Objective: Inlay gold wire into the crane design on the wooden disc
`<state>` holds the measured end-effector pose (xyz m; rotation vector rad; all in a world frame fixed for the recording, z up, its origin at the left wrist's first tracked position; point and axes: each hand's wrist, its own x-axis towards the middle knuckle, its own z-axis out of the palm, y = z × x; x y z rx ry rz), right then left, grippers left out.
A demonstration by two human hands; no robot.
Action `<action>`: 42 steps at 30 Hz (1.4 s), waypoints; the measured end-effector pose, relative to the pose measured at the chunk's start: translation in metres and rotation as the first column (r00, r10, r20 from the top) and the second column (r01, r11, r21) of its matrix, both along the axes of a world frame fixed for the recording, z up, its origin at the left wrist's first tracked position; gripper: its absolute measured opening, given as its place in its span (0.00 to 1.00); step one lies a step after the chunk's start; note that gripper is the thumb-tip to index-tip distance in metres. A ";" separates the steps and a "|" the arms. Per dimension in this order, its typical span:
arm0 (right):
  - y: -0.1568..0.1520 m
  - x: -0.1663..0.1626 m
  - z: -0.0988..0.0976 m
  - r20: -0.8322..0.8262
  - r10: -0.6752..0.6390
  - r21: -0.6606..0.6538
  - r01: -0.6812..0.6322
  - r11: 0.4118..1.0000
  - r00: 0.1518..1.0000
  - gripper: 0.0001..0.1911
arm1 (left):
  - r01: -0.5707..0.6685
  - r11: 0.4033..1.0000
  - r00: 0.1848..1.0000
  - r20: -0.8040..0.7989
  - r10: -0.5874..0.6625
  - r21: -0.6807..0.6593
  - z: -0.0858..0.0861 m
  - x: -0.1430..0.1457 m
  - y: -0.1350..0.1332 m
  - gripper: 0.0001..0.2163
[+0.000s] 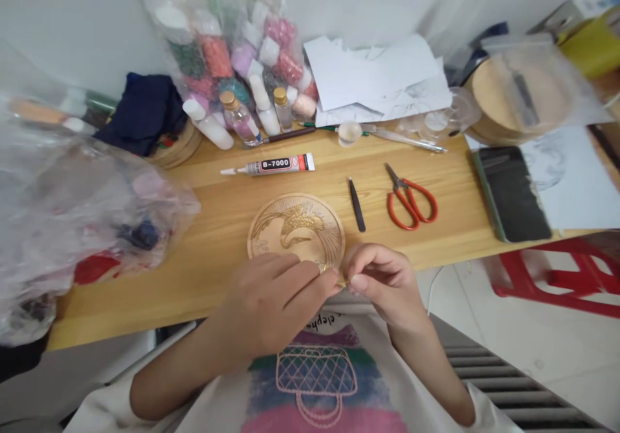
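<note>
A round wooden plaque point(271, 226) lies near the table's front edge, with a bird-like design in gold wire and fine radiating lines on its face. My left hand point(285, 297) reaches over its lower rim, fingers pressed together and thumb hidden. At the plaque's lower right, my right hand point(387, 284) pinches thumb against forefinger. A short bit of thin gold wire point(343, 284) shows between the fingertips of both hands; most of it is covered. Beyond the plaque are black tweezers point(357, 205) and orange-handled pliers point(409, 197).
A B-7000 glue tube point(271, 164) lies behind the plaque. Small bottles point(241, 119), bagged jars point(217, 55) and papers point(368, 77) line the wall. A plastic bag point(97, 200) covers the left side. On the right are a phone point(513, 194) and round wooden boxes point(513, 97).
</note>
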<state>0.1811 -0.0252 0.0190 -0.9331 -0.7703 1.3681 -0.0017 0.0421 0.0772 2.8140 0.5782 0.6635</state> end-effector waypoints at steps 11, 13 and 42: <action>0.007 -0.008 -0.002 0.868 -0.227 0.092 0.308 0.947 0.441 0.06 | -0.135 0.988 0.990 -0.062 0.130 -0.074 -0.021 -0.026 0.027 0.07; 0.010 -0.010 -0.005 0.964 -0.200 0.150 0.260 0.954 0.175 0.09 | -0.155 0.984 0.981 -0.133 0.143 -0.085 -0.023 -0.030 0.040 0.09; 0.060 0.017 -0.005 0.984 -0.142 0.165 0.270 0.949 -0.103 0.13 | 0.129 0.986 0.991 0.011 -0.131 0.104 -0.067 -0.028 0.103 0.14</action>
